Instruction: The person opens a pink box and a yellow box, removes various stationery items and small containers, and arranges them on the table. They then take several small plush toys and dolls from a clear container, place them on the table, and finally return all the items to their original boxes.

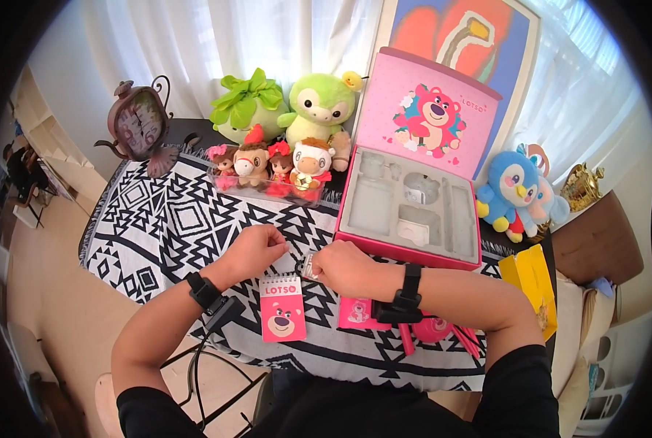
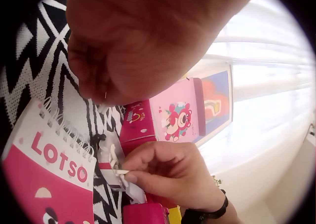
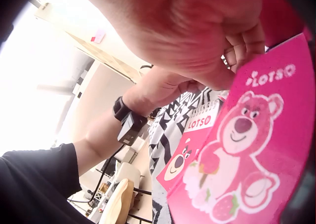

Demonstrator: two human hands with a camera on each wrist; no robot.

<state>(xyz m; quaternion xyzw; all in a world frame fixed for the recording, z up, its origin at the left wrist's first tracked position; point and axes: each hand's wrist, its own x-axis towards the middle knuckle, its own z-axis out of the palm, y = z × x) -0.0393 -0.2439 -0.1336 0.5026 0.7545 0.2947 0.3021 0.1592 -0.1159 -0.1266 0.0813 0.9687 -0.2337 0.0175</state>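
My right hand (image 1: 351, 269) pinches a white cable (image 2: 113, 157) between thumb and forefinger. The cable lies bunched against a small pale package with a red stripe (image 2: 105, 166). To its left, my left hand (image 1: 253, 254) is raised over the cloth with its fingers curled, and a small white piece (image 2: 102, 108) shows at its fingertips; its shape is mostly hidden. Just below the hands lies a pink and white LOTSO spiral notepad (image 1: 283, 314). A pink bear-print item (image 3: 242, 145) is under my right wrist.
Behind the hands stands an open pink box (image 1: 413, 248) with a grey moulded insert. Plush toys (image 1: 319, 106), small figures in a clear tray (image 1: 267, 188) and a clock (image 1: 142, 124) line the back. A blue plush (image 1: 512, 186) and yellow box (image 1: 532, 285) are at right.
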